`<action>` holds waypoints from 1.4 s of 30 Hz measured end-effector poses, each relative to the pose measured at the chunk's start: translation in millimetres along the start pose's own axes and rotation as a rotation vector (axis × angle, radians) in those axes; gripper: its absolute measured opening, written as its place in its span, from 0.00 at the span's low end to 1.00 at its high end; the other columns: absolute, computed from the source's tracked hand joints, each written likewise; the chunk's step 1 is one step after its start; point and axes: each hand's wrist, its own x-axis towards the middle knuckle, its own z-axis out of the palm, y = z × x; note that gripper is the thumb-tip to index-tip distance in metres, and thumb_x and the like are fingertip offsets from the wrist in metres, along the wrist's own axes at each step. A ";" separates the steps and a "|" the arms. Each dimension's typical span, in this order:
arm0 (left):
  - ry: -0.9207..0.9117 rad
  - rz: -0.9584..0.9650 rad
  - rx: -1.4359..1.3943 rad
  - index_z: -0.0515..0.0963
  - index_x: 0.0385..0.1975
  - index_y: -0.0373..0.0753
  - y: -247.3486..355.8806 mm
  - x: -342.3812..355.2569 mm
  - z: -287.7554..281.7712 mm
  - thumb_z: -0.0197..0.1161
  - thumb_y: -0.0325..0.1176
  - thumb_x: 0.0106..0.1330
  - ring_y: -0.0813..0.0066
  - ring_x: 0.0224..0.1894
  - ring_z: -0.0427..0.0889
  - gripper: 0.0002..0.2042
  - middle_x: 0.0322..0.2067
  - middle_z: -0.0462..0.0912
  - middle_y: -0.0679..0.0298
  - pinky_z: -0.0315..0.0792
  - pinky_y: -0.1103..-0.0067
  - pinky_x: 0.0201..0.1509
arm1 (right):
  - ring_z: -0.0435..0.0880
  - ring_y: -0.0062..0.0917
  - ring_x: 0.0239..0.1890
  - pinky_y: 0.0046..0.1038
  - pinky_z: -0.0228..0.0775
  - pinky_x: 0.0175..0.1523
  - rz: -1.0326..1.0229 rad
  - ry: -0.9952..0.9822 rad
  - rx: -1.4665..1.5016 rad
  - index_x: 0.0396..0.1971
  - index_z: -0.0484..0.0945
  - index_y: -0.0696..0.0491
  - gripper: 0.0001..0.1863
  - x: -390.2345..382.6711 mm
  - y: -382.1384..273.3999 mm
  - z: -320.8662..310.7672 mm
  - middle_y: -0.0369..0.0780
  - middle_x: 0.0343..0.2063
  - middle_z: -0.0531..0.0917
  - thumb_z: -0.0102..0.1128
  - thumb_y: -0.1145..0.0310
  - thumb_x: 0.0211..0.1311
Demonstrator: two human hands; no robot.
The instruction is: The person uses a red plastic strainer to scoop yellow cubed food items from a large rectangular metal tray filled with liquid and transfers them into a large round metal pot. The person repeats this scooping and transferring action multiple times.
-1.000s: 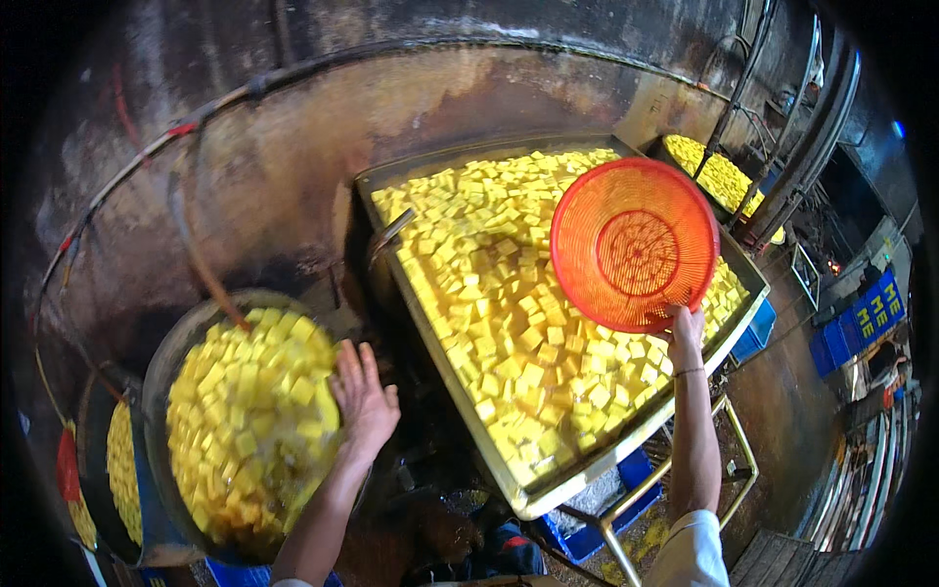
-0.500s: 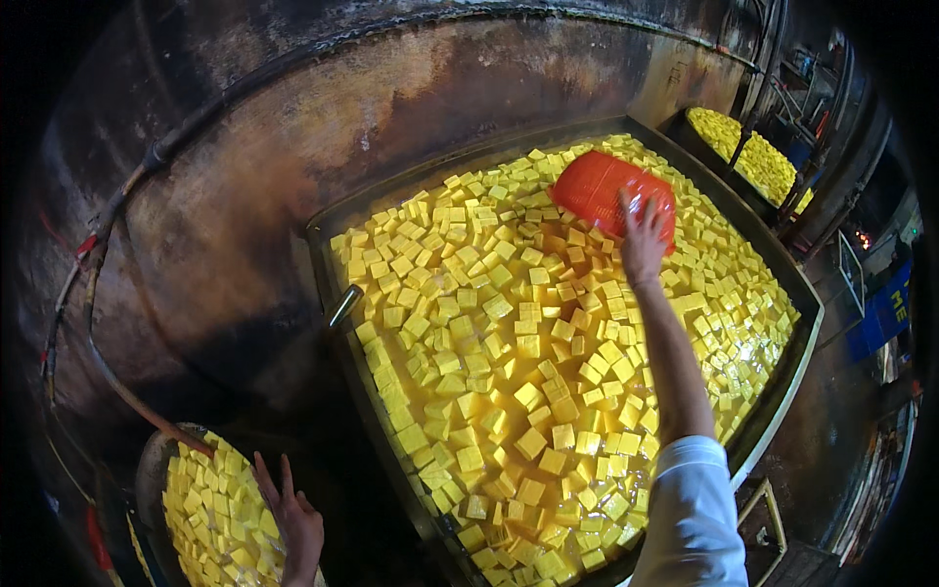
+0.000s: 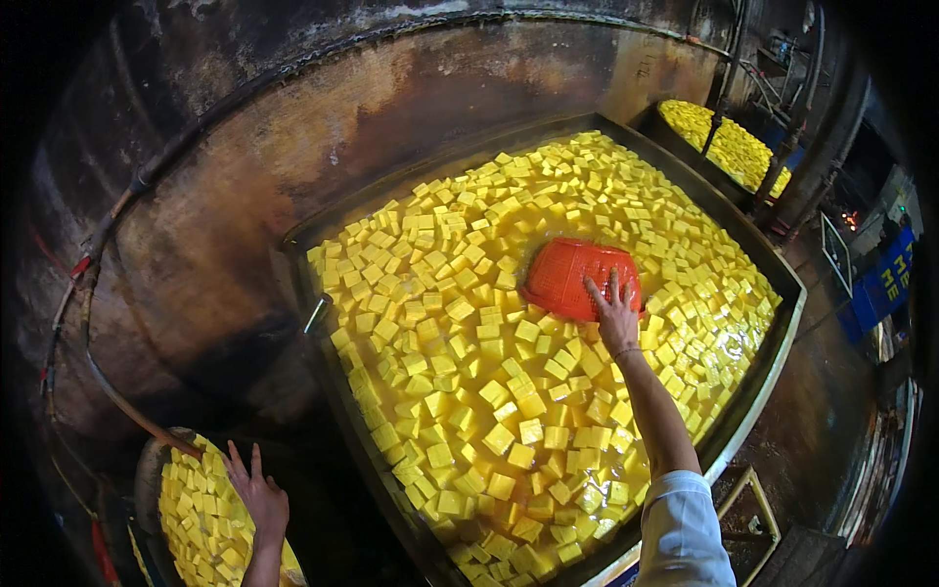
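Observation:
A large square vat holds yellow liquid crowded with yellow tofu-like cubes. Near its middle a red plastic basket lies tipped over, its bottom toward me and its lower part among the cubes. My right hand reaches across the vat and has hold of the basket's near right side, fingers spread over it; the thumb is hard to see. At the lower left my left hand hovers in front of a smaller round tub of the same cubes, two fingers stretched out and nothing in it.
A stained wall curves behind the vat, and a dark pipe runs along it into the small tub. A metal handle sticks up at the vat's left edge. Another tub of cubes stands far right, near vertical pipes.
My right hand has drawn the red basket toward me and a little left through the cubes. My left hand has shifted slightly left and up. The whole view has also turned a little.

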 end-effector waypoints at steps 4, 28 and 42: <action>0.013 -0.030 0.003 0.67 0.61 0.38 0.2 1.0 6.9 0.61 0.22 0.51 0.44 0.73 0.40 0.32 0.72 0.44 0.52 0.43 0.57 0.74 | 0.66 0.59 0.61 0.45 0.80 0.37 0.044 0.010 0.071 0.69 0.48 0.22 0.51 -54.7 18.7 -23.3 0.46 0.72 0.47 0.55 0.82 0.50; 0.077 0.161 -0.426 0.74 0.52 0.35 -4.0 -10.2 -8.6 0.65 0.27 0.52 0.31 0.70 0.29 0.24 0.59 0.67 0.60 0.49 0.48 0.71 | 0.81 0.51 0.46 0.42 0.75 0.49 0.828 -0.444 0.169 0.72 0.41 0.42 0.55 -194.6 -99.6 -118.9 0.68 0.58 0.60 0.66 0.63 0.46; 0.078 0.109 -0.326 0.77 0.46 0.33 -5.3 -9.3 -6.5 0.66 0.26 0.52 0.34 0.71 0.34 0.19 0.55 0.71 0.59 0.50 0.49 0.71 | 0.86 0.36 0.34 0.34 0.78 0.39 0.735 -0.761 0.709 0.30 0.82 0.60 0.16 -146.3 -69.6 -90.0 0.47 0.27 0.83 0.66 0.63 0.44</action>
